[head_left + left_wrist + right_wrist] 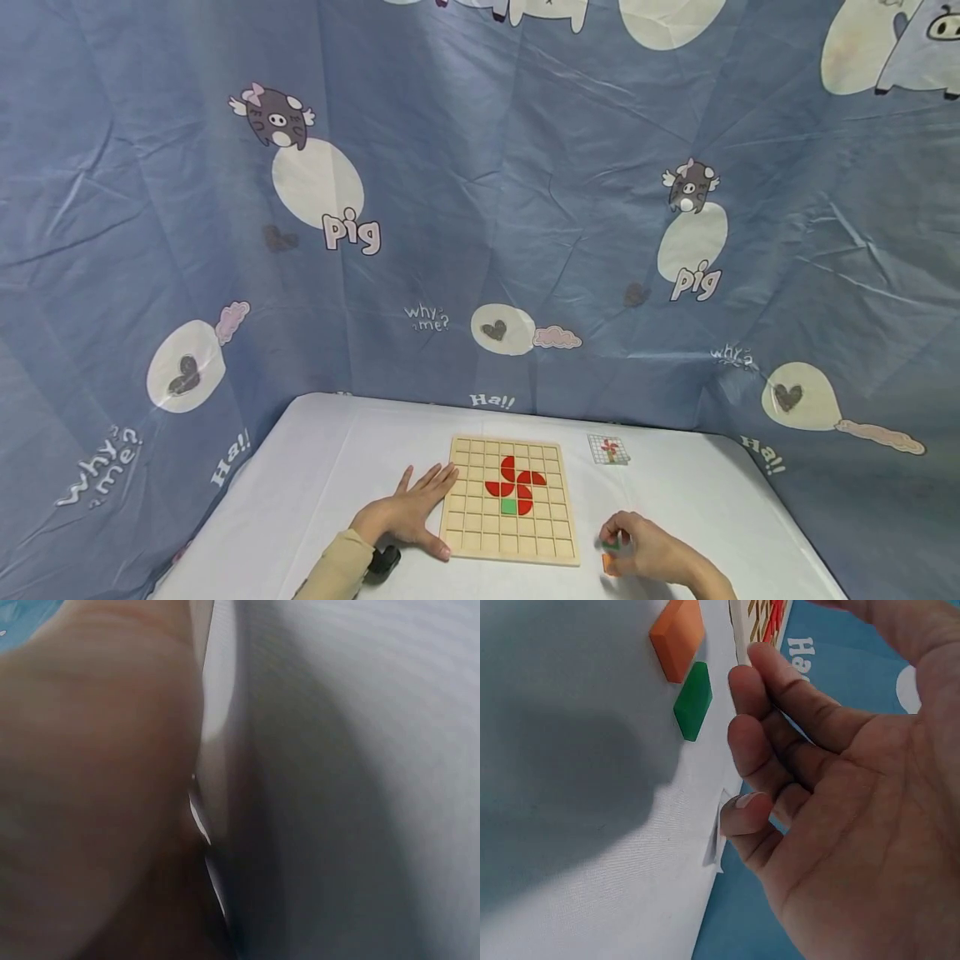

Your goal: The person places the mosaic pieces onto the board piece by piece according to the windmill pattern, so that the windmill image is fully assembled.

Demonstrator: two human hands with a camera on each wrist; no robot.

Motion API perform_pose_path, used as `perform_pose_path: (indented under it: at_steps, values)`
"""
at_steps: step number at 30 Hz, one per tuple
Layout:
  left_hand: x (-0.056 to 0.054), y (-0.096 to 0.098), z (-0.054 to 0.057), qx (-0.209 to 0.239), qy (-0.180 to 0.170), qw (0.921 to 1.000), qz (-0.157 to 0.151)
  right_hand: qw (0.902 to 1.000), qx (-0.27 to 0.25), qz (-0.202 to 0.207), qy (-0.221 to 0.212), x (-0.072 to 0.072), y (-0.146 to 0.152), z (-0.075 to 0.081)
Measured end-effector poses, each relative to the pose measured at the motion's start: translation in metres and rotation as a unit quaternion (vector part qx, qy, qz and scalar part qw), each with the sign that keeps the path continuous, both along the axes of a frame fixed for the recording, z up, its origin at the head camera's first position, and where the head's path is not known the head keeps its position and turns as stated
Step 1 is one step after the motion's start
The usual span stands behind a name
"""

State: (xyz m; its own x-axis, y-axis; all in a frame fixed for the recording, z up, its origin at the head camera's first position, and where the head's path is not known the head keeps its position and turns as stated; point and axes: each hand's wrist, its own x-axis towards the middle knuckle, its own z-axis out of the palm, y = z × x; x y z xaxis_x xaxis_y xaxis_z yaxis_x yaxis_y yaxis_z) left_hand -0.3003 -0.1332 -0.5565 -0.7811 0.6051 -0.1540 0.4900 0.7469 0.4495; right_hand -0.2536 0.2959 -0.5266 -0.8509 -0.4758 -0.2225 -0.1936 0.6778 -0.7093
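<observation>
A light wooden grid board (468, 542) lies on the white table. Several red curved pieces (532, 478) form a pinwheel on it, with a green square piece (509, 506) below their centre. My left hand (411, 510) lies with fingers spread at the board's left edge. To the right of the board, my right hand (651, 548) hovers with loosely bent fingers over an orange block (678, 639) and a green block (694, 703). Both blocks lie on the tablecloth, apart from the fingers in the right wrist view. The left wrist view shows mostly blurred skin and white cloth.
A small card (608, 450) printed with a pinwheel picture on a grid lies beyond the board at the right. Behind the table (330, 433) hangs a blue curtain (450, 208) with pig prints. A black device (384, 562) sits at the left wrist.
</observation>
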Motion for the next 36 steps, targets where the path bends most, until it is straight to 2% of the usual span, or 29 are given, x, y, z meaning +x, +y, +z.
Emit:
perform_pose_path:
  at_steps: [5,10,13,20,27,36]
  values:
    - [0.000,0.000,0.001,-0.001,0.002,1.0000,-0.002,0.9994,0.027,0.021,-0.005,0.000,-0.001,-0.002]
    - [0.000,-0.001,0.001,0.000,0.003,1.0000,0.001,0.9983,0.053,0.023,0.010,-0.002,-0.002,-0.006]
    - [0.000,-0.001,0.000,0.003,0.001,1.0000,0.001,0.9974,0.065,0.017,0.026,-0.004,-0.002,-0.007]
    - [-0.003,-0.002,-0.006,-0.004,0.001,1.0000,0.005,0.9959,0.088,-0.014,0.015,-0.006,-0.006,-0.010]
    - [-0.003,0.000,-0.006,-0.009,0.002,0.9999,0.012,0.9957,0.087,-0.010,0.030,-0.006,-0.005,-0.009]
    - [-0.003,0.000,-0.007,-0.007,-0.004,0.9999,0.014,0.9944,0.085,-0.026,0.057,-0.005,-0.003,-0.014]
